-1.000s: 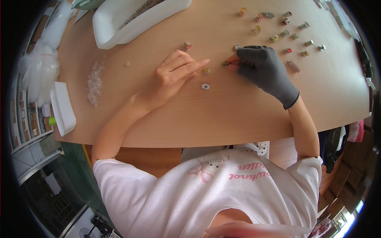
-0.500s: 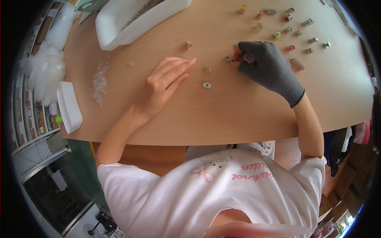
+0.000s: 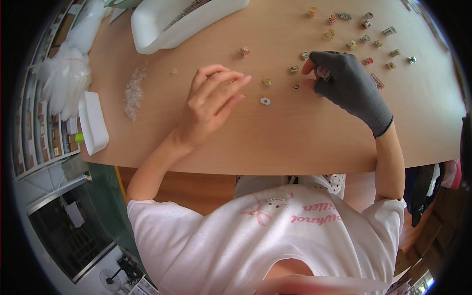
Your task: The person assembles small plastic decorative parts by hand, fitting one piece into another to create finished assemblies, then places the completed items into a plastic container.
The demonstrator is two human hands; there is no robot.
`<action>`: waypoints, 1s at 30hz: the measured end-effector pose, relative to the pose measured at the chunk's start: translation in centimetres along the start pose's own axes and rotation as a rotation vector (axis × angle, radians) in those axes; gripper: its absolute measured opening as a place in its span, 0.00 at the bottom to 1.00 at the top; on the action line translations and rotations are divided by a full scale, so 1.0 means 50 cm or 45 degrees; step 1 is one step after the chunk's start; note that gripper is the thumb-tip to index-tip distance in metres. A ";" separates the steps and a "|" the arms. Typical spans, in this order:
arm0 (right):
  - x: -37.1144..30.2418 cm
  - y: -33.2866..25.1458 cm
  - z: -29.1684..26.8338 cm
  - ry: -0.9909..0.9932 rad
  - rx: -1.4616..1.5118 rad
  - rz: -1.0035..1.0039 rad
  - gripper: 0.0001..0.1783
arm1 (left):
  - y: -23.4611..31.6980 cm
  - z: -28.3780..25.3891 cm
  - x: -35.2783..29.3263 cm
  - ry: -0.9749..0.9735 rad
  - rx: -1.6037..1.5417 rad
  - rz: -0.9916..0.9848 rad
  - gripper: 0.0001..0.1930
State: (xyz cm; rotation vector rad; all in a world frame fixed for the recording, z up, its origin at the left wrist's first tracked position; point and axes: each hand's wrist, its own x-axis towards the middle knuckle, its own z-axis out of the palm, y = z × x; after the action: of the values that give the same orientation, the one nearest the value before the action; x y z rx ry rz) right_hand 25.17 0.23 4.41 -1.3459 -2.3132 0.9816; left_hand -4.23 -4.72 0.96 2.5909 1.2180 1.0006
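My bare left hand hovers above the table with its fingers apart and nothing visible in them. Nearest to it lie a small yellowish piece and a white six-sided piece with a dark centre. On my right hand is a grey glove that leaves the thumb and index tips bare. Those tips are apart, while a small round pale thing with red marks shows in the crook of the curled fingers. Beside the fingertips are a green-and-yellow piece, a small dark-rimmed oval piece and a silvery piece.
Several small banded, coloured cylinders are scattered at the far right. A red-and-gold one stands beyond my left hand. At the far left are a white bin, clear plastic bits, a white tray and clear plastic bags.
My right thumb and index tips have spread, and the dark-rimmed oval piece now lies beside them. The fingers of my left hand have lifted and spread. The whole view has shifted slightly.
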 end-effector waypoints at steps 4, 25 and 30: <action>-0.018 -0.004 -0.033 0.047 -0.071 0.106 0.10 | 0.033 0.018 0.013 -0.199 -0.039 0.177 0.16; -0.119 0.054 0.029 0.257 -0.101 -0.115 0.11 | 0.060 0.069 0.034 -0.273 -0.633 -0.123 0.07; -0.123 0.052 0.013 0.239 -0.021 -0.036 0.09 | 0.090 0.022 0.031 -0.143 -0.505 -0.114 0.08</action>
State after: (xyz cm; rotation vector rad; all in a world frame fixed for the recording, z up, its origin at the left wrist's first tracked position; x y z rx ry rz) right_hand 29.74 -4.37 2.70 -1.3459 -2.1984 0.7922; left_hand 0.05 -6.42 2.54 2.2342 0.9822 0.9524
